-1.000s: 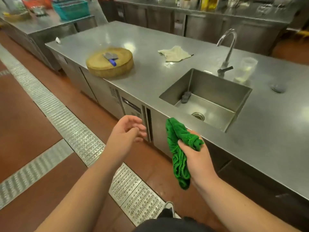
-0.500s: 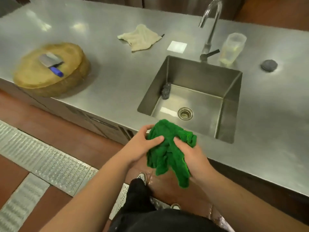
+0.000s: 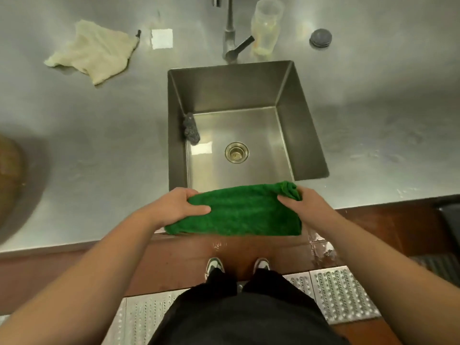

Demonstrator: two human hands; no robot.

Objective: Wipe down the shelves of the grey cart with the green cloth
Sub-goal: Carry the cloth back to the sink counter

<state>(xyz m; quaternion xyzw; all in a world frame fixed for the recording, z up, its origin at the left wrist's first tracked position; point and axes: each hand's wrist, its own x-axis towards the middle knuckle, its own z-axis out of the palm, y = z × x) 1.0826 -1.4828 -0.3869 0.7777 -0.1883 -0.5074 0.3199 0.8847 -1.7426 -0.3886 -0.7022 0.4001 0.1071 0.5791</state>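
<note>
The green cloth (image 3: 242, 210) is stretched out flat between both hands over the front edge of the steel counter, just in front of the sink. My left hand (image 3: 178, 207) grips its left end, thumb on top. My right hand (image 3: 302, 204) grips the bunched right end. The grey cart is not in view.
A steel sink (image 3: 302, 120) with a scouring pad (image 3: 191, 129) and a drain lies straight ahead, a tap (image 3: 230, 33) behind it. A beige rag (image 3: 93, 52), a plastic cup (image 3: 266, 26) and a round grey plug (image 3: 320, 37) sit on the counter (image 3: 87, 145). Wet floor and metal drain grates (image 3: 343, 292) lie by my feet.
I have stepped up to face the sink. My left hand has joined the right on the cloth, and the two have pulled it from a hanging bunch into a flat stretched band.
</note>
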